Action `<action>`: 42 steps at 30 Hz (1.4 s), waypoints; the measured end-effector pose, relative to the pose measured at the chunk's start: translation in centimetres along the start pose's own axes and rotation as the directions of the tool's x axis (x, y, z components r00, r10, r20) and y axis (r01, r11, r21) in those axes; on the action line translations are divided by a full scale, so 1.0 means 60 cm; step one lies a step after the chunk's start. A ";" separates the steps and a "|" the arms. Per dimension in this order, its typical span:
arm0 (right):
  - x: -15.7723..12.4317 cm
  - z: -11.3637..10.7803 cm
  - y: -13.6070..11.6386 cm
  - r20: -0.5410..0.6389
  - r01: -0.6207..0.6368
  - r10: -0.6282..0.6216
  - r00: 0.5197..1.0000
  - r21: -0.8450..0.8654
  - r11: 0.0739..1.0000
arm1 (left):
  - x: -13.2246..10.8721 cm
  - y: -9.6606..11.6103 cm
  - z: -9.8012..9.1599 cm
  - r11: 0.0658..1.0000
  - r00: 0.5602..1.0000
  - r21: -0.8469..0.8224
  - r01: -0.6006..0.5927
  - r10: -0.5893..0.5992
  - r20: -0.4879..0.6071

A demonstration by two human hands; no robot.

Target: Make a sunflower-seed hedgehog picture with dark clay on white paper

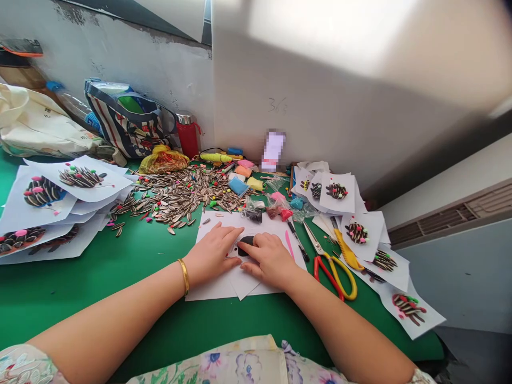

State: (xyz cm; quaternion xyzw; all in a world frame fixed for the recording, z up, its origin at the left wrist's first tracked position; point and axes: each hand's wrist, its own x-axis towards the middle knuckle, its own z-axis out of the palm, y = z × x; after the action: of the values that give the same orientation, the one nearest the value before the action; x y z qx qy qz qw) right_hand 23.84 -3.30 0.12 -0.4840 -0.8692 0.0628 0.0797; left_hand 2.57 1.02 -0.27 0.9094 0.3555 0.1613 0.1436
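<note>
A floral garment fills the near edge, and both bare forearms reach from it over the green bench (120, 266). A gold bangle (184, 276) sits on the left wrist.

The left hand (212, 253) lies flat on a white sheet (216, 290), palm down, with its fingers stretched out and slightly apart and gripping nothing. Its forefinger tip comes just beside the clay (245, 242), a small black lump resting on the sheet between the two hands. The right hand (270, 261) has its fingers bent, with the tips resting on top of the clay rather than clamped round it. The thumb lies apart on the paper.

Just right of the sheet are a pink stick (288, 244), a pen (298, 242), scissors (334, 269) with red and yellow handles, and a yellow cutter (346, 250). Sheets with finished seed figures (356, 232) run along the right edge of the bench, and more are stacked at the left (44, 192).

Beyond the sheet are bagged clay bits, coloured blocks (240, 184) and a wide heap of striped seeds (180, 194). Against the wall stand a yellow bag (162, 159), a red bottle (188, 136) and a striped tote (128, 120).
</note>
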 end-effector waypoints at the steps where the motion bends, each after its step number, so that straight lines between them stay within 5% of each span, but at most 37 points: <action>1: 0.001 0.001 0.000 0.001 0.001 -0.001 1.000 0.005 1.000 | 0.000 0.000 0.000 1.000 1.000 0.003 -0.001 0.001 0.000; 42: -0.001 -0.003 0.014 -0.067 -0.124 0.126 0.990 0.033 0.992 | -0.002 -0.004 0.004 1.000 1.000 -0.003 -0.004 0.004 -0.019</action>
State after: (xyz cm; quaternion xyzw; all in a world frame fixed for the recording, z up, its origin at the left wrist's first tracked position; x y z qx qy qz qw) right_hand 24.59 -2.89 0.12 -0.5382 -0.8329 0.0632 0.1124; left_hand 2.41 1.07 -0.61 0.9084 0.3548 0.1706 0.1411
